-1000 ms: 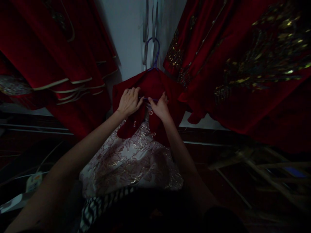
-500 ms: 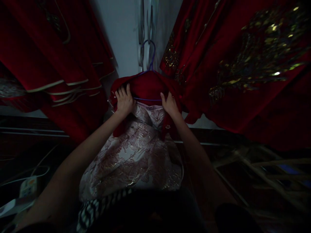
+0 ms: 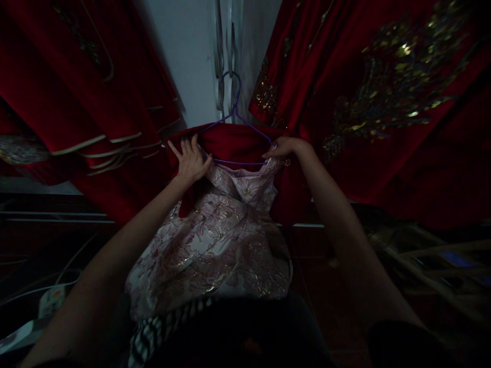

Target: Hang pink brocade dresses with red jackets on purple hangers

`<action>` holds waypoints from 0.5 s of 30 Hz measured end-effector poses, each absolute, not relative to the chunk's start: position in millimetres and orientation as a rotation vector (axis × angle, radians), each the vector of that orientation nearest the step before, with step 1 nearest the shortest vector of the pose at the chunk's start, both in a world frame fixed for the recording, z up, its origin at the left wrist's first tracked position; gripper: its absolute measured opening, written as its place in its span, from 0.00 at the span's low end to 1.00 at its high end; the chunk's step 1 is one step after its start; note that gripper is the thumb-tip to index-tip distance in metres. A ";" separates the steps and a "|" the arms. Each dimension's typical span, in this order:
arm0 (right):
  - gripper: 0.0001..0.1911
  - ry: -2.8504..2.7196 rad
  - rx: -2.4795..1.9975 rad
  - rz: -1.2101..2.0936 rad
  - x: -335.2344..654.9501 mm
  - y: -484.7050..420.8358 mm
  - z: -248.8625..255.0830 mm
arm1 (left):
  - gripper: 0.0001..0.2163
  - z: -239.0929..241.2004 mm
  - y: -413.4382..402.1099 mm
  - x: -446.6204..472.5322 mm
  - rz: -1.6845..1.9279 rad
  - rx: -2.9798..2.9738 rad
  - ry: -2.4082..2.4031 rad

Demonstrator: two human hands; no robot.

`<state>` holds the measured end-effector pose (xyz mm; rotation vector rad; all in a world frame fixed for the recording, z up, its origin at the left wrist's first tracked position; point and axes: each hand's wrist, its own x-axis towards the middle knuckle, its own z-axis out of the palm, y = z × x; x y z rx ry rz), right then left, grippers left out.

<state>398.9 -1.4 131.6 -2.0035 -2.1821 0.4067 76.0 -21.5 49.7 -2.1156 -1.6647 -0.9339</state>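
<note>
A pale pink dress [image 3: 226,225] with a shiny floral pattern hangs on a thin purple hanger [image 3: 237,105]. Around its shoulders lies a red jacket [image 3: 233,140], spread apart so the bodice shows. My left hand [image 3: 190,161] rests on the jacket's left side, fingers spread over the cloth near the dress strap. At the right shoulder my right hand [image 3: 287,147] is bent inward, its fingers closed on the jacket's edge beside the strap; the fingertips are partly hidden. The hanger's hook loops over a metal handle [image 3: 219,94].
Red garments with pale piping [image 3: 126,138] hang at left. A red garment with gold sequins [image 3: 399,87] hangs at right. A power strip [image 3: 51,301] with cables lies lower left, and a wooden rack [image 3: 422,266] stands lower right.
My right hand has moved right and turned inward, and the jacket has slid outward there, baring the strap and hanger arm. My left hand has spread its fingers and shifted slightly left.
</note>
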 end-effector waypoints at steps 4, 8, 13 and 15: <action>0.24 -2.313 -1.562 0.632 413.4 -9.8 131.8 | 0.40 58.4 -18.4 73.3 -1.006 -2.111 -1.722; 0.25 -2.199 -1.355 0.608 414.5 -24.0 119.9 | 0.40 60.4 -15.0 64.7 -1.042 -2.101 -1.741; 0.23 -1.902 -1.274 0.403 414.8 -24.0 103.9 | 0.35 64.2 -5.1 46.9 -1.007 -2.086 -1.760; 0.22 -1.836 -1.258 0.291 417.7 -19.9 94.0 | 0.32 67.1 -3.1 40.7 -0.960 -2.102 -1.767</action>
